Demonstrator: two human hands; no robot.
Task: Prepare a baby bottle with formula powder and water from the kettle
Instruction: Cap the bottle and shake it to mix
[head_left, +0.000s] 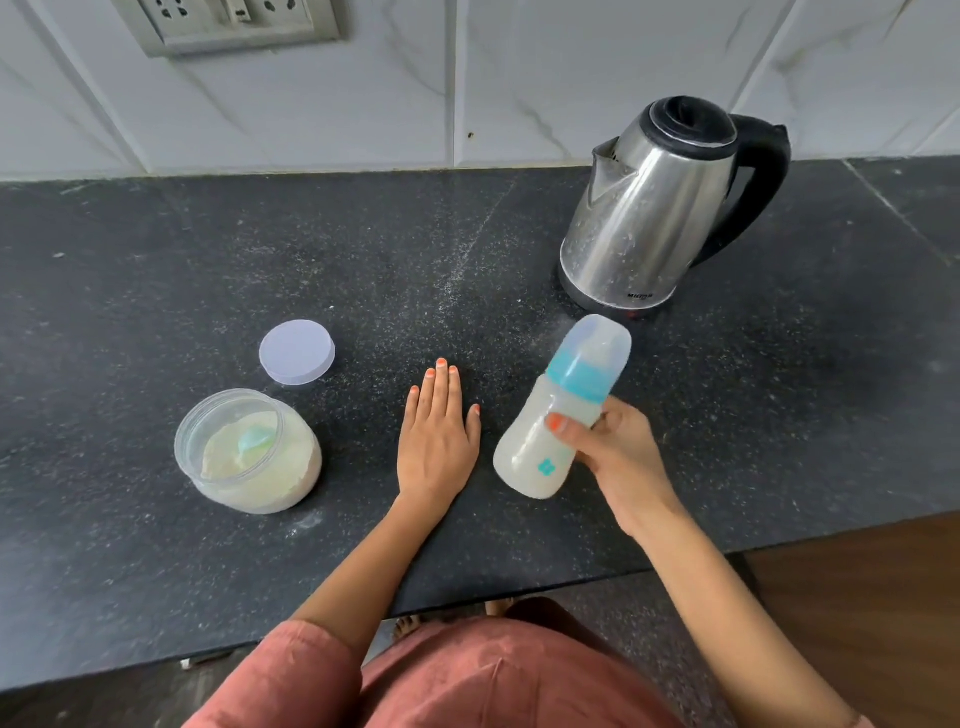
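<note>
My right hand (618, 457) grips a capped baby bottle (540, 447) with a teal collar, tilted to the right above the counter and full of milky white liquid. My left hand (439, 436) lies flat on the dark counter, fingers straight, just left of the bottle. An open clear jar of formula powder (249, 457) with a teal scoop in it stands to the left. Its pale lid (297, 352) lies behind it. A steel kettle (660, 208) with a black handle stands at the back right.
The dark speckled counter (156, 260) ends at a white tiled wall with a socket panel (228, 23) at the top left. The counter's front edge runs diagonally at the lower right, above a wooden floor (857, 597).
</note>
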